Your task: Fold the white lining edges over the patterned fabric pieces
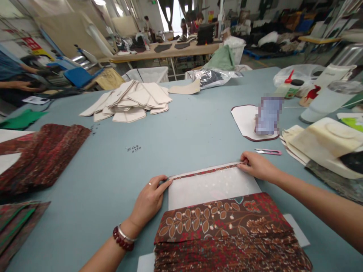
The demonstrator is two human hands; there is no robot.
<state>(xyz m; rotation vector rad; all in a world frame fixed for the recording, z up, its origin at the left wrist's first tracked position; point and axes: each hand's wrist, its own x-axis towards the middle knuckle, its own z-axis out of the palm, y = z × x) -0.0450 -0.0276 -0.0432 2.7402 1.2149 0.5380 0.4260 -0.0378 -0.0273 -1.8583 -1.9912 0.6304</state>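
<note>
A white-backed fabric panel lies on the blue-grey table, its far edge showing a narrow strip of patterned cloth. My left hand, with a ring and bracelets on the wrist, pinches the panel's far left corner. At the far right corner my right hand grips the same edge between thumb and fingers. Nearer to me, a stack of brown floral fabric pieces covers the panel's near part. White sheet corners stick out under the stack on both sides.
Cream cut pieces are piled at the far left-centre. Dark red fabric stacks lie left. Pink-handled snips, a blurred-out object on a white piece, cream pieces and a tumbler stand right. A person's arm shows far left.
</note>
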